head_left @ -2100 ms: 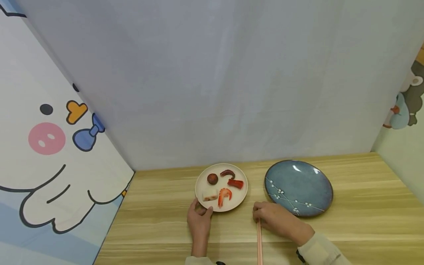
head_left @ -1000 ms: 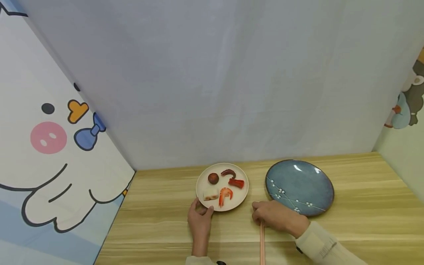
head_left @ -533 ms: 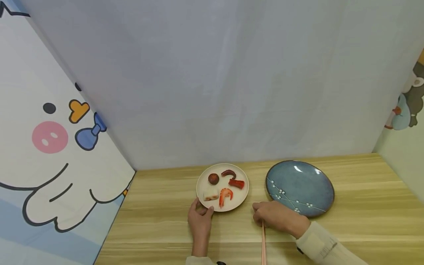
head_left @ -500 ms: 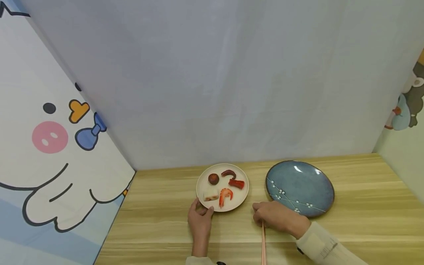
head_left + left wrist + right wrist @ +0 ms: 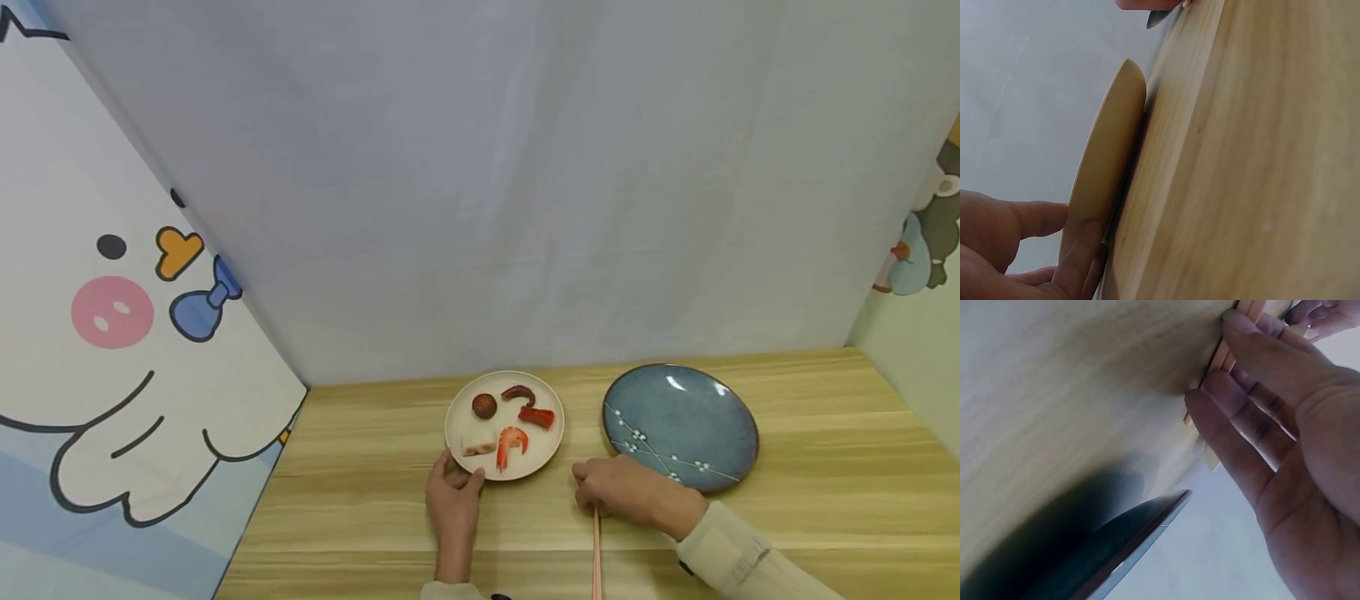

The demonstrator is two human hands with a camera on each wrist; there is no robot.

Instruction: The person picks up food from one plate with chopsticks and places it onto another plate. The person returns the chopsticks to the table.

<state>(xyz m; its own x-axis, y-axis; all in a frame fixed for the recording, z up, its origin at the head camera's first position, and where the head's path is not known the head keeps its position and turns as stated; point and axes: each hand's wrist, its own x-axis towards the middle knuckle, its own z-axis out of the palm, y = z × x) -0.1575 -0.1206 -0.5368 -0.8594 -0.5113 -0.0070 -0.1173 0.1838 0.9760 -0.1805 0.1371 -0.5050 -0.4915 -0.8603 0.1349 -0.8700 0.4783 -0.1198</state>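
My left hand (image 5: 453, 512) holds the near-left rim of a small white plate (image 5: 542, 452), thumb and fingers at its edge. On that plate lie a brown ball (image 5: 484, 406), a dark curled tentacle-like piece (image 5: 517, 392), a red block (image 5: 537, 417), a shrimp (image 5: 512, 447) and a whitish piece (image 5: 478, 444). To the right, my right hand (image 5: 633, 492) pinches a pair of pinkish chopsticks (image 5: 597, 554) low over the table; they run toward the near edge. In the right wrist view the thumb lies against the chopsticks (image 5: 1227, 359), with fingertips beside them.
A large blue oval plate (image 5: 678, 425) with a white blossom pattern sits just beyond the right hand. Behind the wooden table (image 5: 360, 467) hangs a pale grey curtain (image 5: 570, 183). A cartoon-printed panel (image 5: 247, 367) borders the left side.
The chopsticks' near ends have swung slightly to the right, and the right wrist has shifted a little. The left hand, both plates and the food keep their places.
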